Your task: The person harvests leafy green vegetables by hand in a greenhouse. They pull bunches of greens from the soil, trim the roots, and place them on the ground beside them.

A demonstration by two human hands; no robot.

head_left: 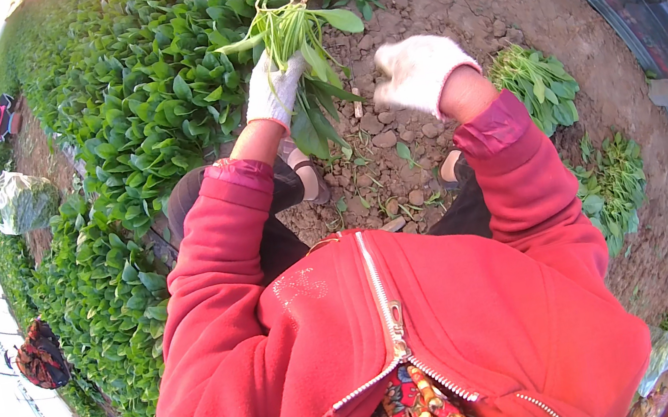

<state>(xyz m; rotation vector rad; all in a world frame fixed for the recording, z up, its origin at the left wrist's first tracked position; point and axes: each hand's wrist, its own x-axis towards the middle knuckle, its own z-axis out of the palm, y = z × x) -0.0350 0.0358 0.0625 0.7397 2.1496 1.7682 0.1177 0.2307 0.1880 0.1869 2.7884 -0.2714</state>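
Note:
My left hand [275, 89], in a white knit glove, is closed around a bunch of spinach [292, 32]. The stems and root ends point up and away from me, and the broad leaves hang down beside the wrist. To the right, my right hand [424, 74], gloved the same way, is raised above the bare soil. Its fingers are somewhat blurred, with a gap showing between thumb and fingers and nothing visible in it. Just beyond the right wrist lies a pile of picked spinach [539, 87] on the ground.
Dense growing spinach [138, 108] covers the left side. A second picked pile [612, 188] lies at my right. Clods and loose leaves dot the soil [384, 139] between my feet. A filled plastic bag [24, 201] stands far left, near other people. Plastic sheeting [623, 1] borders the right.

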